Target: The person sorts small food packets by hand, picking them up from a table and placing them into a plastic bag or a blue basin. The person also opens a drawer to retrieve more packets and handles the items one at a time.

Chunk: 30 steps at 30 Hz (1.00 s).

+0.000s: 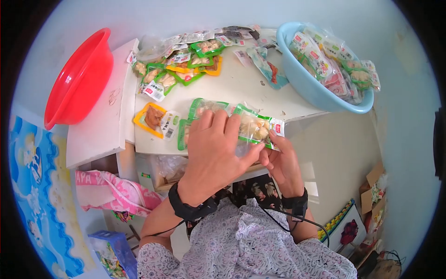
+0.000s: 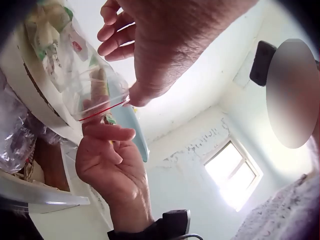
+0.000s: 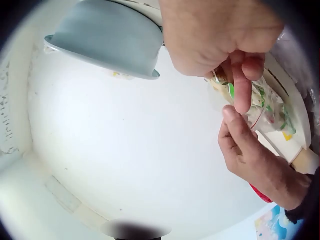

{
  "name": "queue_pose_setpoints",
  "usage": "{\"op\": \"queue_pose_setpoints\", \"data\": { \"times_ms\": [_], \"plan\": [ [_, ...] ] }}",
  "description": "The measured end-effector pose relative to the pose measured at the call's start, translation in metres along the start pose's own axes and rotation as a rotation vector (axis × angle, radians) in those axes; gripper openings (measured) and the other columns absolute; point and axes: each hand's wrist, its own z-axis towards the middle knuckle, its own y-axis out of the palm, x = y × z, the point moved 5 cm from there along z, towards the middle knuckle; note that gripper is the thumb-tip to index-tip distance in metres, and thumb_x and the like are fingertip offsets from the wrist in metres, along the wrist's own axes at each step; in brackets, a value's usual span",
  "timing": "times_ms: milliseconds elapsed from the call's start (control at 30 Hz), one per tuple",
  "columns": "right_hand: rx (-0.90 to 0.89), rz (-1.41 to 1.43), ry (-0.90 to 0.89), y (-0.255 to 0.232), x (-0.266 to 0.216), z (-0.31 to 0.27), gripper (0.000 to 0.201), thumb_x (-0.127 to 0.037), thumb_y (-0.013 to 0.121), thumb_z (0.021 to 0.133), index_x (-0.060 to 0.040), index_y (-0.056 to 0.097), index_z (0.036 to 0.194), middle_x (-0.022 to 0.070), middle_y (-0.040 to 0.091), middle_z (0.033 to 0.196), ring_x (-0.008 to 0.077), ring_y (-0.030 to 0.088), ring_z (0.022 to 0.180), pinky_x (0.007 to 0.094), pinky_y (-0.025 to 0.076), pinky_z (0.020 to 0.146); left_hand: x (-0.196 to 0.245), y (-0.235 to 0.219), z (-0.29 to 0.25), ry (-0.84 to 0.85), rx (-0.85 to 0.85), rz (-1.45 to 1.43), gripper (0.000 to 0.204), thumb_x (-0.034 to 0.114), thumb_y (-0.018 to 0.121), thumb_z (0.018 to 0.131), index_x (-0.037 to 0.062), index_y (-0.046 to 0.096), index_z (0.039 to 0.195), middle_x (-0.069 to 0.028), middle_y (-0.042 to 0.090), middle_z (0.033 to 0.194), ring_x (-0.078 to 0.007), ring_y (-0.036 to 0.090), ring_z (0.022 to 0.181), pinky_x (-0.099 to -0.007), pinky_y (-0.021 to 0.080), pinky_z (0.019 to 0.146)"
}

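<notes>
A clear zip bag with a red line along its mouth holds several green-edged snack packets and lies at the front of the white table. My left hand reaches over it, thumb and forefinger pinching the bag's mouth beside the red line. The other fingers spread over the bag. In the left wrist view my right hand is at the mouth, one finger showing through the plastic. Its thumb presses on a green-edged packet of pale pieces with a white label, and its fingers lie underneath.
An orange-edged packet lies left of the bag, and a pile of packets sits behind. The blue basin at right is full of packets. A red basin stands at left. An open drawer is below the table edge.
</notes>
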Motion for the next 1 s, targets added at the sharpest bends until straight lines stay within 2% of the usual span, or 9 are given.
{"op": "queue_pose_setpoints", "data": {
  "times_ms": [200,367,467,500,700,767,833,967,1000],
  "plan": [
    [0.016,0.033,-0.029,-0.004,0.002,0.001,0.03,-0.025,0.052,0.108,0.0012,0.061,0.118,0.013,0.073,0.093,0.0134,0.059,0.057,0.0242,0.038,0.046,-0.002,0.011,-0.005,0.025,0.004,-0.063,0.014,0.01,0.071,0.082,0.0055,0.06,0.09,-0.0101,0.061,0.084,-0.0334,0.06,0.081,-0.0459,0.048,0.071],
    [0.002,-0.015,0.0,0.009,-0.001,0.007,0.028,-0.023,0.055,0.106,0.001,0.061,0.118,0.0106,0.072,0.091,0.0144,0.061,0.056,0.0249,0.037,0.045,0.008,0.003,-0.001,0.055,0.116,-0.065,0.011,0.005,0.068,0.082,0.0061,0.059,0.087,-0.0096,0.06,0.082,-0.0323,0.058,0.078,-0.0446,0.047,0.069],
    [0.105,-0.142,0.022,0.034,-0.005,0.009,0.025,-0.021,0.059,0.105,0.0003,0.062,0.117,0.0084,0.072,0.091,0.0153,0.061,0.055,0.0256,0.039,0.044,0.011,0.005,0.003,0.099,0.204,-0.079,0.012,0.004,0.069,0.08,0.0055,0.06,0.088,-0.0096,0.059,0.082,-0.0315,0.058,0.078,-0.044,0.046,0.068],
    [0.029,-0.17,0.023,0.028,0.0,0.016,0.019,-0.018,0.061,0.104,-0.0016,0.063,0.114,0.0059,0.07,0.089,0.0135,0.062,0.06,0.0264,0.045,0.05,0.012,0.006,0.003,0.114,0.234,-0.087,0.013,0.004,0.069,0.08,0.0054,0.06,0.088,-0.0096,0.059,0.082,-0.0312,0.058,0.078,-0.0439,0.046,0.068],
    [-0.186,-0.701,-0.467,0.029,0.003,0.036,0.03,-0.013,0.062,0.1,0.0019,0.063,0.126,0.0093,0.071,0.106,0.0151,0.069,0.096,0.0301,0.055,0.073,0.024,0.015,0.0,0.158,0.222,-0.175,0.015,0.004,0.07,0.08,0.0046,0.061,0.092,-0.0096,0.061,0.087,-0.0315,0.058,0.082,-0.0446,0.046,0.073],
    [-0.139,-0.616,-0.405,0.029,0.001,0.042,0.033,-0.015,0.063,0.1,0.0026,0.063,0.128,0.0094,0.071,0.104,0.0161,0.07,0.094,0.0295,0.054,0.069,0.015,0.018,-0.003,0.122,0.236,-0.234,0.017,0.006,0.07,0.082,0.004,0.063,0.097,-0.0106,0.064,0.092,-0.0324,0.06,0.086,-0.0449,0.047,0.077],
    [0.022,-0.39,-0.177,0.021,0.008,0.059,0.035,-0.019,0.064,0.101,0.0024,0.063,0.13,0.0078,0.07,0.096,0.0156,0.071,0.085,0.0277,0.051,0.062,0.003,0.013,-0.008,0.072,0.271,-0.252,0.021,0.008,0.071,0.085,0.0032,0.063,0.104,-0.0125,0.065,0.098,-0.034,0.062,0.092,-0.0452,0.048,0.082],
    [0.034,-0.479,-0.142,0.016,-0.01,0.043,0.04,-0.015,0.075,0.095,0.0019,0.064,0.129,0.0044,0.071,0.081,0.0099,0.063,0.055,0.0233,0.041,0.044,-0.037,-0.009,-0.034,-0.078,0.365,-0.159,0.037,0.01,0.07,0.089,0.0006,0.062,0.124,-0.0186,0.064,0.118,-0.0381,0.061,0.112,-0.0462,0.048,0.096],
    [0.064,-0.473,-0.159,0.015,-0.009,0.041,0.04,-0.012,0.076,0.093,0.0021,0.064,0.129,0.0049,0.072,0.082,0.0099,0.063,0.055,0.0235,0.042,0.044,-0.048,-0.011,-0.042,-0.124,0.392,-0.121,0.042,0.01,0.07,0.09,-0.0002,0.06,0.13,-0.0202,0.063,0.124,-0.039,0.06,0.118,-0.0465,0.048,0.099]
  ]
}}
